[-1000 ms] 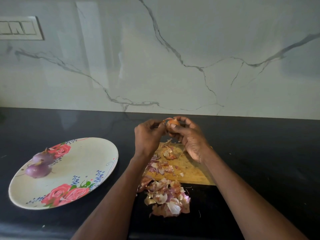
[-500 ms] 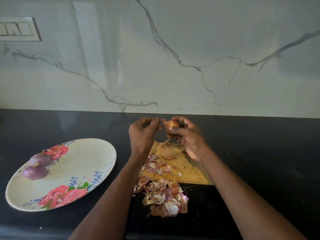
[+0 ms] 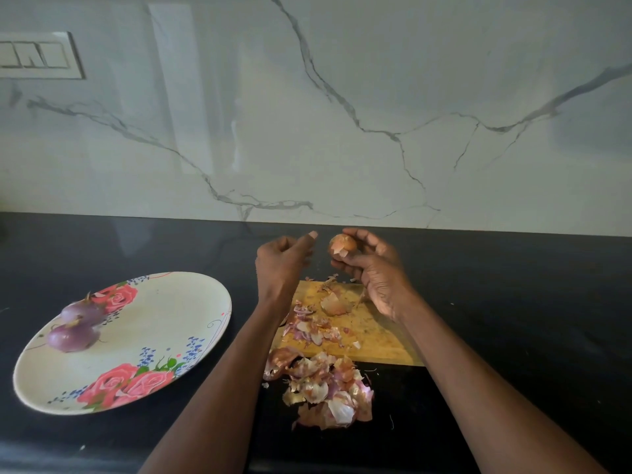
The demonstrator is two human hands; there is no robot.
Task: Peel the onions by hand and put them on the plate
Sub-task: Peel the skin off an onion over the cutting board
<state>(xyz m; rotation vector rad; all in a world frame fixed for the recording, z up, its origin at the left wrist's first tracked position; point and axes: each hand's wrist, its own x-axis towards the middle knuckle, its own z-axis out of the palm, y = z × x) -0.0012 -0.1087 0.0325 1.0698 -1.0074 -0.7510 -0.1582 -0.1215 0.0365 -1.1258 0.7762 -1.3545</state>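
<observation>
My right hand (image 3: 379,275) grips a small onion (image 3: 343,246) with brown skin partly torn, held above the far edge of the wooden cutting board (image 3: 379,340). My left hand (image 3: 284,265) hovers a little to the left of the onion, apart from it, with fingers curled and thumb raised, and nothing visible in it. Two peeled purple onions (image 3: 82,313) (image 3: 72,336) lie on the left side of the floral plate (image 3: 205,343).
Loose onion skins (image 3: 337,304) are scattered on the board, and a bigger heap of skins (image 3: 325,388) lies on the black counter (image 3: 513,302) in front of it. A marble wall rises behind, with a switch panel (image 3: 37,56) at the upper left.
My left hand was pinching the skin at the onion's top; it has come off the onion and moved a little left. A larger piece of skin now lies on the board.
</observation>
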